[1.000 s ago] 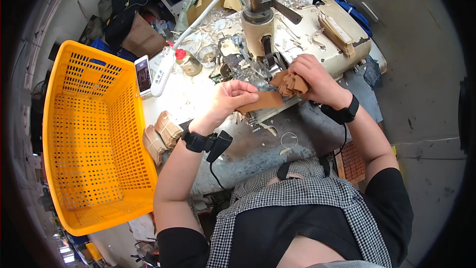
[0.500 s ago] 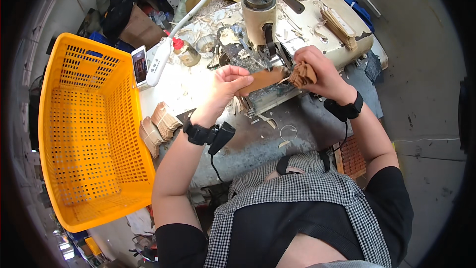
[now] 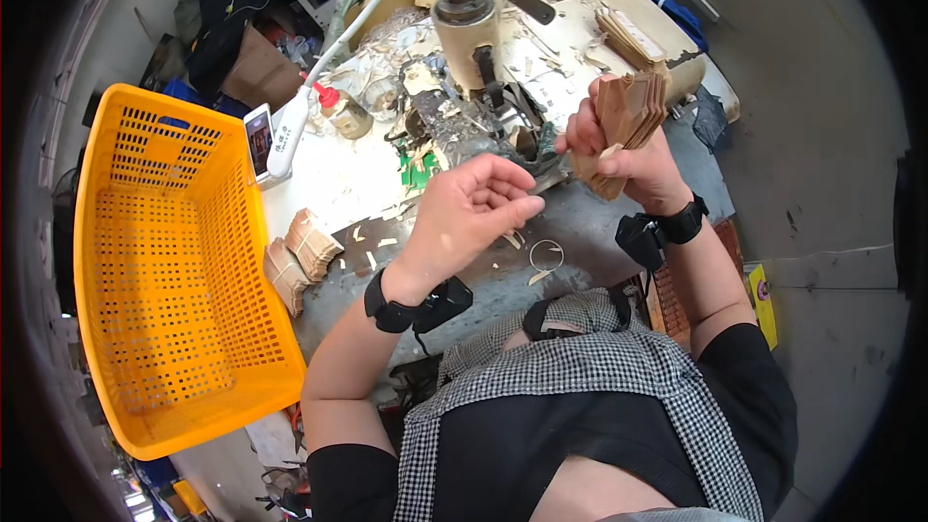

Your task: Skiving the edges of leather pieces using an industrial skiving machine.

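My right hand (image 3: 650, 169) is closed around a stack of thin tan leather pieces (image 3: 633, 114), held upright to the right of a bench machine (image 3: 466, 39). The stack's layered edges face up and right. My left hand (image 3: 464, 208) hovers in front of the machine, fingers loosely curled and thumb apart, with nothing seen in it. Pale scraps and dark dust cover the machine's working area (image 3: 445, 121). A thin ring (image 3: 546, 256) lies on the grey table front (image 3: 503, 285), just below my hands.
A yellow plastic basket (image 3: 285, 353) stands at the left. Two banded bundles of leather pieces (image 3: 311, 244) lie beside it. Behind them are a phone (image 3: 259, 143), a white lamp (image 3: 290, 126) and a red-capped bottle (image 3: 346, 116). Another bundle (image 3: 626, 37) rests at the back right.
My left hand has let go of the brown leather strip that it held at the machine. My right hand has turned its stack upright, away from the machine. The whole view has shifted slightly.
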